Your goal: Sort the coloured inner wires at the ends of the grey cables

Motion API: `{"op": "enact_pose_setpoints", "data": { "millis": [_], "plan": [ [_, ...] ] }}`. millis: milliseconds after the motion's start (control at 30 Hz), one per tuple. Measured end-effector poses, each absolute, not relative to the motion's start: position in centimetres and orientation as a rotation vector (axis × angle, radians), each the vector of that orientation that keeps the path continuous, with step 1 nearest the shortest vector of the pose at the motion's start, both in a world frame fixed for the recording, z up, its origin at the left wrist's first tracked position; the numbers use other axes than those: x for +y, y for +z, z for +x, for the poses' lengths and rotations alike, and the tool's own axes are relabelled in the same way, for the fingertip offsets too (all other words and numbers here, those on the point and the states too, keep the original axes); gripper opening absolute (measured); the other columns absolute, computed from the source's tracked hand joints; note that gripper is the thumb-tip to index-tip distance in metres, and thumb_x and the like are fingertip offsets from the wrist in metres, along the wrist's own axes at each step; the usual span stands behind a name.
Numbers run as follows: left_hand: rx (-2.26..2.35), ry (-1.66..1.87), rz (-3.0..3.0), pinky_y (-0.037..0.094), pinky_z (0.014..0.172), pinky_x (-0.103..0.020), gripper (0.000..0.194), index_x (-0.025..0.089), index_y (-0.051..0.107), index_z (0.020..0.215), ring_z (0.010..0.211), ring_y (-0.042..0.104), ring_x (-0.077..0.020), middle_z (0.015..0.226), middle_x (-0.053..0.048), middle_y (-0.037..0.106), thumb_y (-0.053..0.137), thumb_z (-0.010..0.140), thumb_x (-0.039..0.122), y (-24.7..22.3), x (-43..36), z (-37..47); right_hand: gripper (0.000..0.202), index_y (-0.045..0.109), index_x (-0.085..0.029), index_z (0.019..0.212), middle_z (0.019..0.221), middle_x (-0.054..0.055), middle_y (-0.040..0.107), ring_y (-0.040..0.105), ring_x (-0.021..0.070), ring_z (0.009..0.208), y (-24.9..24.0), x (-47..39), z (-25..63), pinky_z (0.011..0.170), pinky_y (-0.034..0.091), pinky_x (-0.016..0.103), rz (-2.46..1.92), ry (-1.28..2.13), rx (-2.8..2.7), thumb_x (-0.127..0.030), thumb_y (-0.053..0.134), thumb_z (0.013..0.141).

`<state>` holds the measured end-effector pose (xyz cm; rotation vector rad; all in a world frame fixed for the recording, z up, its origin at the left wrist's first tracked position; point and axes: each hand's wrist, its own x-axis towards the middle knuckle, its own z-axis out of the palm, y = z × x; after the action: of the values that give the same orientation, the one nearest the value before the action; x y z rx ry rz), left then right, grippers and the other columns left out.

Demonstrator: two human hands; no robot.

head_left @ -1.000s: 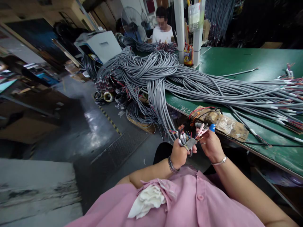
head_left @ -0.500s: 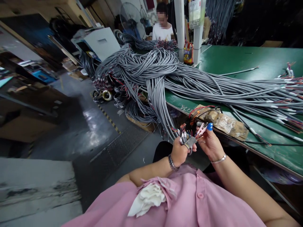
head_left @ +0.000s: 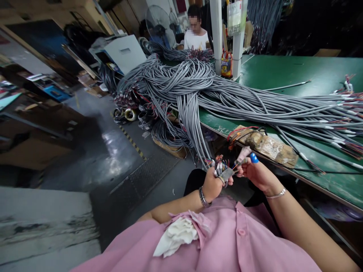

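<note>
Near my lap, my left hand [head_left: 213, 185] is closed around a bundle of grey cables [head_left: 202, 141], whose stripped ends [head_left: 219, 164] stick up with thin coloured wires and white sleeves. A grey wrap covers its thumb. Just to the right, my right hand [head_left: 262, 176] is curled, its fingers at thin orange wires [head_left: 236, 167] that reach over from the bundle. A blue cover [head_left: 254, 158] sits on my right thumb. Beside that thumb a pinkish wrapped shape [head_left: 244, 153] points up; it is blurred, and I cannot tell whether it is a covered finger.
A thick heap of grey cables [head_left: 181, 77] lies across the green table [head_left: 283, 68] and hangs over its edge. On the near edge is a tape-wrapped block [head_left: 272, 149]. Beyond stand white posts [head_left: 217, 37] and a person in white [head_left: 195, 37]. Coiled cables [head_left: 170, 134] lie below.
My right hand has shifted slightly right and down, its thumb tipping away from the bundle. The orange wires now run straighter between the hands. My left hand keeps its grip.
</note>
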<state>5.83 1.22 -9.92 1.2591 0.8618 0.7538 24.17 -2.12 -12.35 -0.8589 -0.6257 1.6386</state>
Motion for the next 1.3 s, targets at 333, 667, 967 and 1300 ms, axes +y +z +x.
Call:
{"op": "enact_pose_setpoints", "data": {
  "millis": [333, 667, 967, 1300],
  "plan": [
    [0.753, 0.609, 1.311, 0.049, 0.055, -0.024, 0.030, 0.013, 0.063, 0.071, 0.053, 0.059, -0.0126, 0.061, -0.004, 0.065, 0.073, 0.071, 0.041, -11.0, 0.9, 5.8, 0.016, 0.067, -0.018, 0.074, 0.068, 0.001, 0.067, 0.058, 0.0134, 0.062, -10.3, -2.8, 23.6, 0.063, 0.047, 0.027, -1.083, 1.452, -1.103, -0.032, 0.070, 0.078],
    [0.778, 0.519, 1.251, 0.044, 0.047, -0.021, 0.033, 0.011, 0.062, 0.068, 0.047, 0.057, -0.0112, 0.057, -0.004, 0.064, 0.072, 0.070, 0.042, -11.9, 2.1, 6.0, 0.020, 0.065, -0.020, 0.088, 0.077, 0.002, 0.069, 0.062, 0.0169, 0.071, -10.1, -4.0, 23.2, 0.072, 0.048, 0.030, -1.176, 1.267, -1.185, -0.040, 0.062, 0.084],
    [0.751, 0.620, 1.228, 0.040, 0.045, -0.021, 0.037, 0.011, 0.062, 0.065, 0.046, 0.056, -0.0113, 0.055, -0.005, 0.064, 0.071, 0.071, 0.046, -12.0, 2.1, 6.4, 0.013, 0.060, -0.021, 0.089, 0.070, 0.000, 0.066, 0.060, 0.0138, 0.065, -12.3, -5.6, 20.3, 0.065, 0.045, 0.027, -1.099, 1.202, -0.825, -0.034, 0.062, 0.086],
    [0.721, 0.584, 1.309, 0.039, 0.047, -0.022, 0.036, 0.010, 0.067, 0.064, 0.046, 0.053, -0.0107, 0.055, -0.006, 0.064, 0.073, 0.071, 0.045, -11.3, 1.6, 5.2, 0.025, 0.060, -0.019, 0.080, 0.058, 0.000, 0.064, 0.058, 0.0151, 0.050, -10.6, -3.7, 20.2, 0.054, 0.044, 0.029, -1.076, 1.383, -0.906, -0.043, 0.067, 0.080]
  ]
}}
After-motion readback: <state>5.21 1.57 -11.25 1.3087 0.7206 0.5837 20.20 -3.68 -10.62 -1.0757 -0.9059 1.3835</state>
